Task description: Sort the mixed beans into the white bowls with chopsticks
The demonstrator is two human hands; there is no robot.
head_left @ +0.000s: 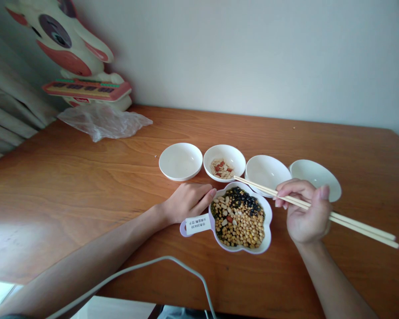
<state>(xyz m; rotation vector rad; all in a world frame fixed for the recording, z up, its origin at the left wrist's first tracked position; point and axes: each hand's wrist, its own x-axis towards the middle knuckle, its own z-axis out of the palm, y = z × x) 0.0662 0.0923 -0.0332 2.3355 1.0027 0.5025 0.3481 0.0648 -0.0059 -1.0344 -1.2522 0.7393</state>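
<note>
A pair of wooden chopsticks (306, 204) is gripped in my right hand (307, 212), its fingers closed around them. The tips lie close together at the front rim of the second white bowl (224, 150), with no item clearly visible between them. That bowl holds pale flat seeds and a few reddish peanuts. Just below is a flower-shaped dish (268, 217) with a labelled handle, full of mixed black beans, yellow soybeans, pale seeds and a reddish peanut. My left hand (188, 201) rests beside it, fingers curled, the fingertips closed at the dish's left rim.
White bowls stand in a row: one at the left (180, 160), one right of the seed bowl (267, 170), and one at the far right (315, 177). A clear plastic bag (106, 124) and a cow-shaped toy keyboard (86, 88) sit back left. A white cable (166, 258) crosses the foreground.
</note>
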